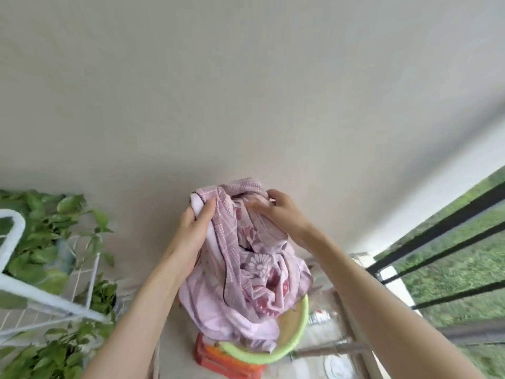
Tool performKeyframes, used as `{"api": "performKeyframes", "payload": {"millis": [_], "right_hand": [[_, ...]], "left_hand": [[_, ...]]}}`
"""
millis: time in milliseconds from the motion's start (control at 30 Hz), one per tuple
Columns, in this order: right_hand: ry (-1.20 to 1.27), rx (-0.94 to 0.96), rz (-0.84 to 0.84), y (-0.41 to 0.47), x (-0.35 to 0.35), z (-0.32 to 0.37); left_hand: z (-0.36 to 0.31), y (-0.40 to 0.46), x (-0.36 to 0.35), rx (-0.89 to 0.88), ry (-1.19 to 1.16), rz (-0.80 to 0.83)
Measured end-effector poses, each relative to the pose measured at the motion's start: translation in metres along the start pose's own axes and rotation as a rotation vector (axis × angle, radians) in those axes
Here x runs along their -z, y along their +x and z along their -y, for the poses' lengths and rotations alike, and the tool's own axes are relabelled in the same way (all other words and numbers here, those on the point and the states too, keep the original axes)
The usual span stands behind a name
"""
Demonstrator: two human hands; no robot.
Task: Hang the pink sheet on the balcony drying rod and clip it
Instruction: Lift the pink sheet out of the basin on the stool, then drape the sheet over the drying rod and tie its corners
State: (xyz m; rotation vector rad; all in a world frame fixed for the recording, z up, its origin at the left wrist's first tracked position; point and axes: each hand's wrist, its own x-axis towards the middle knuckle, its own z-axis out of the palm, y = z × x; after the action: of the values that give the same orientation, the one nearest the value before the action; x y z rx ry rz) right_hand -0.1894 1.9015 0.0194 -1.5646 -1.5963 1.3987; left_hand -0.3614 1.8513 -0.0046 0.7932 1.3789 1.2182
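Note:
The pink sheet [246,272], patterned with flowers and checks, is bunched up and lifted in front of a plain wall. Its lower folds still trail into a light green basin [296,337]. My left hand [195,228] grips a fold at the sheet's upper left. My right hand [276,212] grasps the fabric at the top right, fingers dug into the bundle. No drying rod or clip shows in this view.
The basin rests on an orange crate [218,359]. A white wire rack [49,291] with leafy green plants [41,222] stands at the left. Black balcony railing bars [437,247] run at the right, with grass beyond them.

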Motion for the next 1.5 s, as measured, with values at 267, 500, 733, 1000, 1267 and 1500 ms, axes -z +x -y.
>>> {"api": "performKeyframes", "payload": {"millis": [267,500,733,1000,1267,1500], "right_hand": [[0.360,0.262,-0.234,-0.068,0.119,0.158],[0.517,0.617,-0.500,-0.174,0.193,0.243],[0.586,0.699,-0.690,-0.288,0.230,0.251],[0.484,0.932,-0.839,-0.423,0.248,0.255],[0.561,0.389,-0.890,-0.422,0.252,0.163],[0.525,0.335,-1.075,-0.396,0.240,0.173]], "left_hand": [[-0.199,-0.013,-0.082,-0.361,-0.038,0.249],[-0.325,-0.066,-0.156,-0.676,-0.111,0.624],[-0.374,-0.128,-0.244,-0.718,-0.146,1.043],[-0.400,-0.247,-0.313,-0.943,-0.276,1.341],[-0.306,-0.221,-0.348,-0.765,0.276,1.351],[-0.285,-0.207,-0.312,-0.485,0.253,1.477]]}}
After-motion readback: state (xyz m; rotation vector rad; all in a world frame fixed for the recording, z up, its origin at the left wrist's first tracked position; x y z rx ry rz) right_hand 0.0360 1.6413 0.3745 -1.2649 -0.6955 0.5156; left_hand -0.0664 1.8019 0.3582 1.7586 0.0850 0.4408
